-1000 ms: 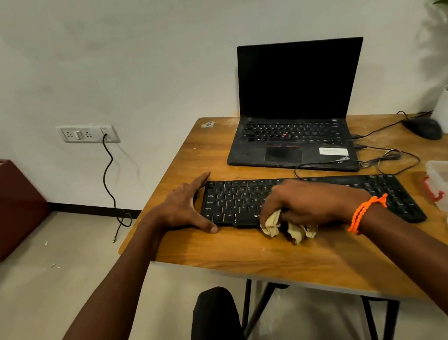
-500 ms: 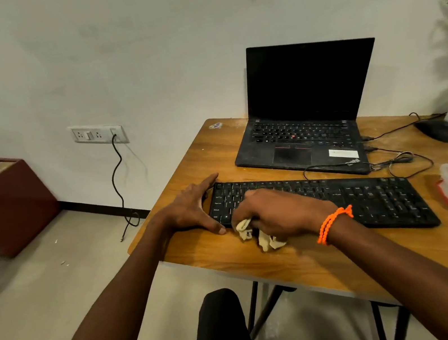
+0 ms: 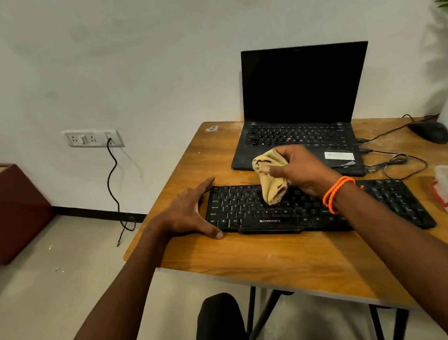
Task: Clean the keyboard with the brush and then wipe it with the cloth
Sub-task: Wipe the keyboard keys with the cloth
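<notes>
Office corner, laptop [image 3: 296, 116] on wooden desk [image 3: 276, 262], wall sockets [image 3: 93, 138]

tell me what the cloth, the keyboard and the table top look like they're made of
Cloth: soft tan fabric, judging by its limp folds. Keyboard: black plastic, matte, with printed white key legends. Table: wood-grain top with a slight sheen; whether solid wood or laminate cannot be told.
</notes>
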